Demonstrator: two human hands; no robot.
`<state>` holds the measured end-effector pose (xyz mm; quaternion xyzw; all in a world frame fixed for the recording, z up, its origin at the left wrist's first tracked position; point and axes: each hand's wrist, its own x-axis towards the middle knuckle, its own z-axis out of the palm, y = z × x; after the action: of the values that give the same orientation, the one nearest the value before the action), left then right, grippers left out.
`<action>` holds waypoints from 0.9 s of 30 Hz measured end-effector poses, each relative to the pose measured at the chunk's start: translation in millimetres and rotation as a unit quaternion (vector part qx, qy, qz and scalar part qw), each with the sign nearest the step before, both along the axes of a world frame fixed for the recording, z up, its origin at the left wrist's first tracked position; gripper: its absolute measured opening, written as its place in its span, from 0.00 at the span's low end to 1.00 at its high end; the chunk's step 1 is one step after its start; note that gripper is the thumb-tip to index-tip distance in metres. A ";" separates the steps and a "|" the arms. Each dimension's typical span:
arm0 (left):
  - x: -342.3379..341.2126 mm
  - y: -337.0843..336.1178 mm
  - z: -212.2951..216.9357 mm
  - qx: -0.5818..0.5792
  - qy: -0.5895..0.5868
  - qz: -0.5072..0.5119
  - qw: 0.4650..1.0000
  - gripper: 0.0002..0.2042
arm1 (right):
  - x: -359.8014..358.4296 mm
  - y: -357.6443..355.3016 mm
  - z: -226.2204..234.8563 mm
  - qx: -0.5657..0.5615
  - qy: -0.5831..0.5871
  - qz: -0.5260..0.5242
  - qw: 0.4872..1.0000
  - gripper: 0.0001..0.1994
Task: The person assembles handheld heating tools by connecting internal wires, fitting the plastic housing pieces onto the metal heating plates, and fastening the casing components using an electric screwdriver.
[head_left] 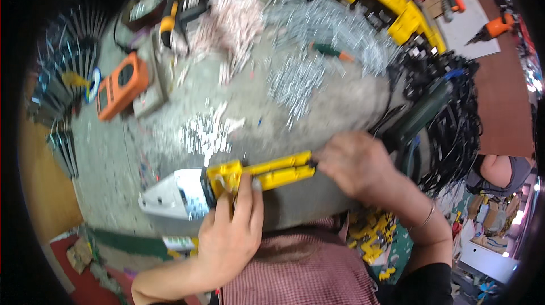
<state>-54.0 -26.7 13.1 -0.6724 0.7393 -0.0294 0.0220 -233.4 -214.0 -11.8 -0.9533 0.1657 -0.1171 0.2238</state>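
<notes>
A long yellow plastic housing [284,171] lies in front of me on the grey worktop, its inside facing up. At its left end sits a silver, pointed metal head [170,196] with a black collar between the two. The fingers of my left hand [233,237] are bent over the wide part of the housing and hold it. My right hand [359,167] is at the housing's narrow right end, blurred, its fingers curled together. A small dark piece shows by those fingertips; what it is, I cannot make out.
Beyond the housing lie small silver parts [207,135], pinkish-white strips [235,21] and heaped metal pins [335,27]. An orange meter [122,86] stands left. Black cables [454,129] crowd the right side. Yellow housings [372,237] lie below the worktop; a person [502,173] is at far right.
</notes>
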 end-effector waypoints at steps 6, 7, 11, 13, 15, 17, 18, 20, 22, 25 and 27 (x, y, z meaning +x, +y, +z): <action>-1.9 2.8 8.5 -0.039 -0.024 0.027 0.999 0.22 | 9.2 -51.2 25.9 -0.004 -0.039 0.072 0.997 0.12; -2.2 8.1 14.2 -0.049 -0.038 0.030 0.998 0.22 | 18.4 -75.7 29.4 -0.029 -0.096 0.072 0.992 0.14; -1.1 6.4 14.5 -0.023 0.007 0.033 0.999 0.28 | 65.8 -191.5 61.4 -0.227 -0.017 -0.145 0.963 0.18; -2.5 3.4 13.8 -0.023 0.030 0.029 0.999 0.28 | 72.5 -254.8 40.4 -0.349 0.034 -0.168 0.921 0.22; -3.3 2.7 12.0 -0.025 0.016 0.019 0.999 0.28 | 79.1 -295.1 11.2 -0.408 0.109 -0.161 0.892 0.21; -4.1 6.7 13.5 -0.018 0.027 0.020 0.999 0.29 | 86.3 -298.9 14.4 -0.403 0.136 -0.127 0.896 0.20; -2.6 6.9 13.1 -0.021 0.025 0.012 0.999 0.29 | 79.6 -301.4 19.6 -0.416 0.105 -0.124 0.895 0.20; -2.9 7.1 16.4 -0.015 0.026 0.010 1.000 0.29 | 67.5 -277.0 40.9 -0.427 -0.002 -0.096 0.899 0.21; -1.8 11.7 16.9 -0.016 0.031 0.008 0.999 0.29 | 69.7 -198.4 90.0 -0.324 0.067 -0.108 0.937 0.19; -2.4 12.2 15.4 0.006 0.035 0.034 0.999 0.29 | 47.5 -102.7 105.6 -0.273 0.146 -0.099 0.945 0.22; 5.0 6.2 9.1 0.004 0.009 0.000 1.000 0.21 | 31.9 -73.4 86.6 -0.220 0.189 -0.097 0.952 0.15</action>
<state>-49.0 -20.6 22.3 -0.6726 0.7395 -0.0202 0.0183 -201.5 -287.4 74.8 -0.9630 0.2663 0.0106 -0.0396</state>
